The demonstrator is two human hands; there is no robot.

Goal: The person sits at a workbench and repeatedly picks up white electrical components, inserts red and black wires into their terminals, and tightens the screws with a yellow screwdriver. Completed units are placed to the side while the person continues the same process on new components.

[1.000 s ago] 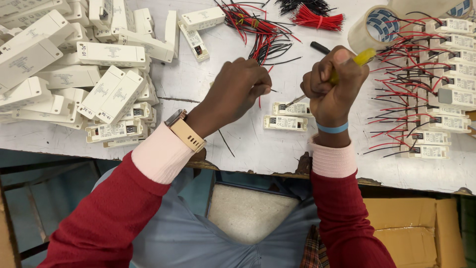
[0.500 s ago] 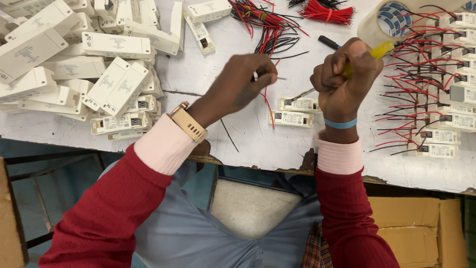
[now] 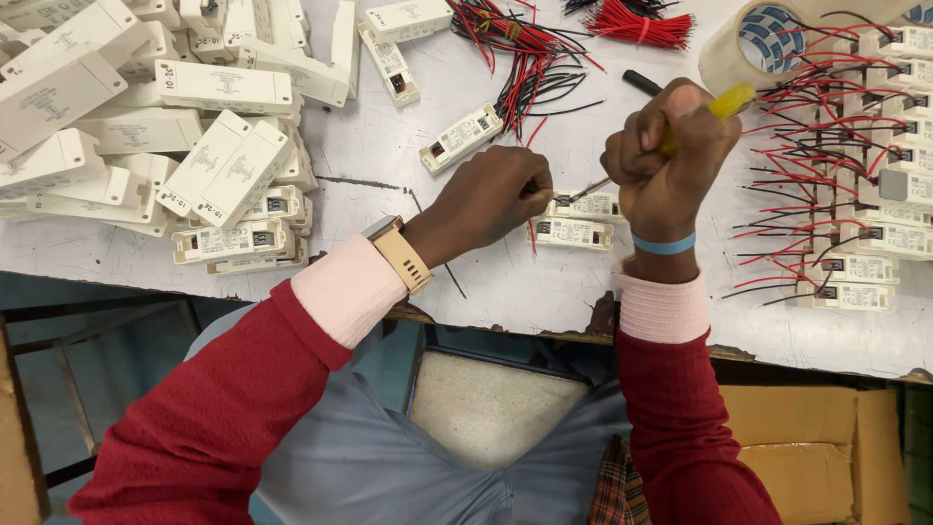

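Screwdriver [image 3: 680,131] clenched in right hand [image 3: 666,160] slants down-left to module [image 3: 583,206]; left hand [image 3: 491,194] pinches wire [image 3: 533,233]

Heap of white boxes [image 3: 146,126], tape roll [image 3: 753,44] — red wire bundle [image 3: 641,21], cardboard box [image 3: 816,447]

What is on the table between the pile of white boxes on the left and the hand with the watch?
One small white module lies alone there, on the white table, between the box pile and the left hand, in the head view.
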